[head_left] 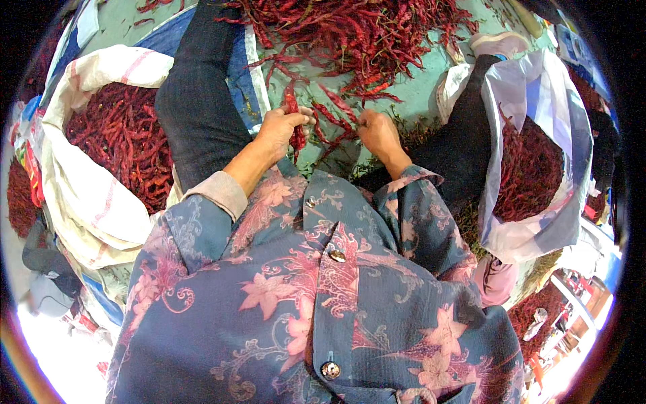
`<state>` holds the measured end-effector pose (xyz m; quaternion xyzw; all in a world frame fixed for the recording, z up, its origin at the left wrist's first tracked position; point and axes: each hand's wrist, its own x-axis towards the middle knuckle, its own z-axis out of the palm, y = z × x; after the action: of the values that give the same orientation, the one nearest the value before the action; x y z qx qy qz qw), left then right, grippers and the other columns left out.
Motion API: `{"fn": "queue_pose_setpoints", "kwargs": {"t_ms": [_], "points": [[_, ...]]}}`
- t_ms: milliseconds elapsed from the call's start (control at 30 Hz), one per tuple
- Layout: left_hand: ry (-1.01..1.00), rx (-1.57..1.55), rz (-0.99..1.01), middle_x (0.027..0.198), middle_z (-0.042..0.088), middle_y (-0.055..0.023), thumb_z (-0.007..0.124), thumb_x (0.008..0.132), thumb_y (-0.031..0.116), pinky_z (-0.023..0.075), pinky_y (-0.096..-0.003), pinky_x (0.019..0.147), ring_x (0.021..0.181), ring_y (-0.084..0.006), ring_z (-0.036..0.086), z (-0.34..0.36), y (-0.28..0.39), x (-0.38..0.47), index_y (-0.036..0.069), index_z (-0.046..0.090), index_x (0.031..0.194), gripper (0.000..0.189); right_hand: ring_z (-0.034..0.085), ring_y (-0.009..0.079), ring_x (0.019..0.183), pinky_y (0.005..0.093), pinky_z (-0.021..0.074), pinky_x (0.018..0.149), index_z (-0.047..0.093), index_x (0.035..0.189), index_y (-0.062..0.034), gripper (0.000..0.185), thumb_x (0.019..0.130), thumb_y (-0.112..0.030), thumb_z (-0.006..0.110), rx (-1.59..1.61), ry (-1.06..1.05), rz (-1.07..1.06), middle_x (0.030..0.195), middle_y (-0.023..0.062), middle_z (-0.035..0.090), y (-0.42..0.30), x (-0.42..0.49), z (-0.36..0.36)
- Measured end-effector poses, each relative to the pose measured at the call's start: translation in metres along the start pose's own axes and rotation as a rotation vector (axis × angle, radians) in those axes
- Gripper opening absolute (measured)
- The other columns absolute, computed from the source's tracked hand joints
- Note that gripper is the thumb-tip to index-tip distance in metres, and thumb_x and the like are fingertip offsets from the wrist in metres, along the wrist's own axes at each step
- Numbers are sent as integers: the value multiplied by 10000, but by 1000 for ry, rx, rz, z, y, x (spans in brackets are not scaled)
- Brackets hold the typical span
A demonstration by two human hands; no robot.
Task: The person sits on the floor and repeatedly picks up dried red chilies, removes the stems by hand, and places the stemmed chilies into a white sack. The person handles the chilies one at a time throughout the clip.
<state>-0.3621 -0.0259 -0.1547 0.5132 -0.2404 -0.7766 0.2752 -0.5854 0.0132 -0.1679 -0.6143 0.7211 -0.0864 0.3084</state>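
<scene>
My left hand (282, 129) holds a small bunch of dried red chili peppers (297, 118) between thumb and fingers, the pods hanging down past the palm. To its right, my right hand (376, 132) is curled beside several loose red chilies (335, 118); its fingertips are blurred, and whether they pinch a pod or stem cannot be told. Just beyond both hands spreads a large heap of red chilies (348, 35) on the pale green floor (424, 81). Small greenish-brown stems (419, 129) lie near my right hand.
A white woven sack (75, 166) of red chilies stands at the left, beside my leg. At the right, a whitish plastic sack (575, 126) holds more chilies. A blue tarpaulin (242, 65) lies partly under my left leg. A shoe (499, 44) is at the upper right.
</scene>
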Motion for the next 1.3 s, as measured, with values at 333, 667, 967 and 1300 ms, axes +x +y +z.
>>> {"fn": "queue_pose_setpoints", "kwargs": {"t_ms": [333, 667, 967, 1300], "points": [[-168, 39, 64, 796, 614, -42, 636, 770, 92, 413, -228, 570, 611, -101, 505, 25, 7, 0, 40, 591, 949, 192, 589, 366, 742, 406, 459, 684, 611, 867, -23, 223, 674, -85, 519, 467, -108, -176, 768, 223, 596, -24, -20, 2], [-212, 506, 442, 680, 565, 33, 635, 788, 132, 397, -209, 547, 607, -50, 482, 50, 15, -28, 35, 614, 829, 107, 590, 403, 733, 459, 466, 665, 629, 742, -14, 177, 697, -168, 552, -19, 16, 67, 758, 234, 606, -14, -13, 12], [-93, -83, 213, 785, 632, -88, 559, 780, 60, 446, -271, 663, 705, -159, 583, 4, 28, -25, -16, 582, 902, 145, 582, 346, 748, 450, 465, 604, 567, 900, -136, 209, 700, -84, 533, -374, -39, -253, 861, 141, 532, -27, -27, 14], [1, 36, 110, 645, 549, -37, 619, 758, 78, 489, -332, 594, 584, -168, 552, -3, 26, -27, 30, 542, 761, 91, 574, 333, 696, 433, 462, 560, 554, 830, -133, 151, 688, -82, 548, -263, 172, -288, 799, 109, 516, -21, -23, 8]]}}
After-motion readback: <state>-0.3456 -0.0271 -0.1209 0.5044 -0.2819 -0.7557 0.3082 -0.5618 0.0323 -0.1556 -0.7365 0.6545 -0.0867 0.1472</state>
